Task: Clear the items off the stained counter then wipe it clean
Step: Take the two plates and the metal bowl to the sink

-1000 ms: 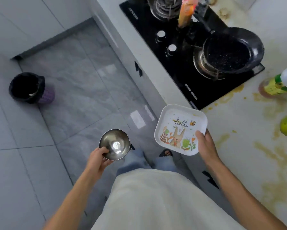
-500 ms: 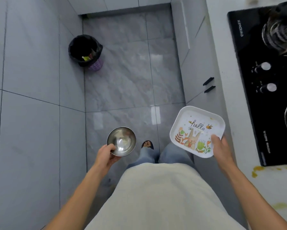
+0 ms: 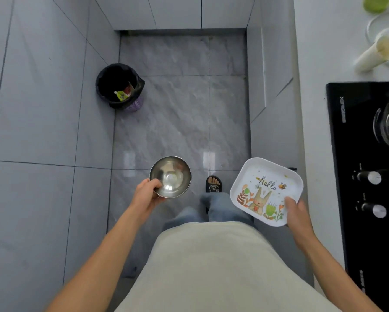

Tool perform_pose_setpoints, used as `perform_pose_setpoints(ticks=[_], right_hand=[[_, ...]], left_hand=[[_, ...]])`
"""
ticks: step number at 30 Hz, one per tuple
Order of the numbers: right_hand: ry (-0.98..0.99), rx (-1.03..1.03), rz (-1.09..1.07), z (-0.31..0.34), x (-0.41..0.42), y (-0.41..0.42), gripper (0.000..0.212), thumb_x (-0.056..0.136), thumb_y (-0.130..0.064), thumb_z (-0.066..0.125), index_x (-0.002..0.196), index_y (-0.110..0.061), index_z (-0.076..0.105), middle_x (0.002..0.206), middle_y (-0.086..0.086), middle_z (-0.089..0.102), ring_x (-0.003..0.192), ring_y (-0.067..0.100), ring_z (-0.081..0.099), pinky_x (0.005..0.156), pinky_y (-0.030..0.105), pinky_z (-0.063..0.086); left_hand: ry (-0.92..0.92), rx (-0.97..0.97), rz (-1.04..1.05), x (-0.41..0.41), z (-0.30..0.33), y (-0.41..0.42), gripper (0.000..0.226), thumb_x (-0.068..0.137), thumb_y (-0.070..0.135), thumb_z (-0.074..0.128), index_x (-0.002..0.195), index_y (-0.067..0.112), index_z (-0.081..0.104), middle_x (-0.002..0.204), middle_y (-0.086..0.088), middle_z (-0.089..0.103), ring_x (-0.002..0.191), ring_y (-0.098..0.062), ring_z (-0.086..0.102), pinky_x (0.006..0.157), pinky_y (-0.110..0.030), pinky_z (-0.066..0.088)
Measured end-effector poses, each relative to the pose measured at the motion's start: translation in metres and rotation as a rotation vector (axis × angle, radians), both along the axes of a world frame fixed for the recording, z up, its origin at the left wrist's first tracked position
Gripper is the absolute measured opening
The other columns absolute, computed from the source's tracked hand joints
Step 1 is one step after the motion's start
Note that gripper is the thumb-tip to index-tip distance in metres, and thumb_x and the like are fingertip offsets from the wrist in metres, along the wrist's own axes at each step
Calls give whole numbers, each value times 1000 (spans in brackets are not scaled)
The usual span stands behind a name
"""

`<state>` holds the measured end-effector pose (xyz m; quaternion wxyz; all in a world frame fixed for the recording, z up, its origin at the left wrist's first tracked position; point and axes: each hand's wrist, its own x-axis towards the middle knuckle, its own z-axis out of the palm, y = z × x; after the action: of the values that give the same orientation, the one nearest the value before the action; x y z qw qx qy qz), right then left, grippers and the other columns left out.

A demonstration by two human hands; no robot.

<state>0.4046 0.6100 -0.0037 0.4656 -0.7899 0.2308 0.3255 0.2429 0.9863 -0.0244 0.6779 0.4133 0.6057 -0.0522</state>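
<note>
My left hand [image 3: 146,194] grips the near rim of a small steel bowl [image 3: 171,176], held over the grey floor with nothing visible inside. My right hand [image 3: 298,213] holds the near right corner of a white square plate [image 3: 265,188] printed with a rabbit and the word hello, thumb on top. The plate hangs beside the cabinet fronts, left of the white counter [image 3: 312,64]. The stained stretch of counter is out of view.
A black-lined bin [image 3: 119,86] with some rubbish stands on the floor ahead left. The black hob [image 3: 364,176] with knobs and burners fills the right edge. A pale cup [image 3: 378,52], a glass dish and a green item sit on the far counter. My sandalled foot [image 3: 213,184] is below.
My view has swung left, away from the stained counter and pan, toward the floor and bin. Both hands keep the bowl and plate, now carried along the aisle.
</note>
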Motion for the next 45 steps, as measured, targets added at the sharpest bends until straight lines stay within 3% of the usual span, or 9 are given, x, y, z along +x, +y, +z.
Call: perform_pose_setpoints(ticks=[4, 10, 19, 26, 28, 37, 40, 42, 45], right_hand=[[9, 38, 80, -1, 68, 58, 32, 105, -21, 42, 135, -26, 54, 119, -2, 73, 100, 19, 74, 67, 32, 57], [-7, 82, 176, -2, 159, 161, 35, 105, -22, 41, 138, -25, 53, 122, -1, 73, 105, 22, 73, 85, 44, 61], [-51, 128, 170, 3, 267, 299, 30, 104, -24, 44, 128, -40, 54, 106, -19, 75, 87, 0, 76, 62, 20, 59], [-39, 91, 84, 7, 322, 345, 31, 104, -24, 45, 130, -37, 55, 108, -14, 76, 88, 6, 77, 69, 28, 58], [-30, 74, 42, 7, 336, 350, 33, 103, -23, 44, 131, -34, 57, 111, -12, 76, 94, 11, 77, 68, 29, 58], [5, -36, -110, -4, 436, 371, 13, 103, -30, 46, 105, -39, 56, 102, -12, 75, 76, 5, 75, 54, 22, 53], [21, -34, -110, -5, 483, 391, 12, 102, -32, 47, 106, -38, 56, 106, -7, 76, 84, 12, 76, 60, 28, 55], [8, -5, -96, -4, 513, 410, 14, 103, -29, 47, 109, -37, 57, 110, -4, 76, 93, 19, 76, 71, 34, 58], [-5, 6, -38, 2, 561, 449, 19, 103, -24, 45, 112, -35, 58, 112, -3, 75, 93, 17, 74, 69, 32, 55]], left_hand=[[25, 2, 60, 30, 4, 27, 13, 92, 0, 55, 103, 5, 59, 89, -9, 59, 83, -25, 62, 88, -46, 62], [121, 10, 137, 48, 1, 76, 11, 93, 0, 56, 104, 3, 58, 90, -11, 59, 81, -23, 62, 72, -37, 62], [186, 2, 177, 111, -3, 197, 8, 94, -3, 55, 90, 5, 56, 80, -11, 57, 74, -23, 60, 70, -40, 61], [106, 37, 108, 232, 9, 284, 16, 93, -2, 55, 82, 10, 53, 75, -5, 57, 69, -18, 57, 62, -33, 61], [58, 24, 91, 275, 14, 303, 16, 94, -2, 55, 84, 10, 53, 78, -6, 56, 73, -19, 57, 71, -36, 62], [-46, 29, 8, 450, 19, 380, 17, 94, -2, 55, 86, 12, 51, 84, -5, 52, 85, -22, 57, 88, -45, 61], [-17, 34, -13, 489, 21, 401, 16, 95, -2, 55, 86, 11, 53, 86, -5, 52, 91, -25, 57, 98, -51, 59], [11, 49, -25, 509, 21, 415, 13, 94, -1, 56, 88, 10, 53, 88, -7, 53, 93, -28, 57, 97, -51, 59], [51, 78, -46, 526, 18, 436, 8, 95, 0, 57, 94, 8, 54, 90, -9, 52, 93, -29, 55, 85, -45, 58]])
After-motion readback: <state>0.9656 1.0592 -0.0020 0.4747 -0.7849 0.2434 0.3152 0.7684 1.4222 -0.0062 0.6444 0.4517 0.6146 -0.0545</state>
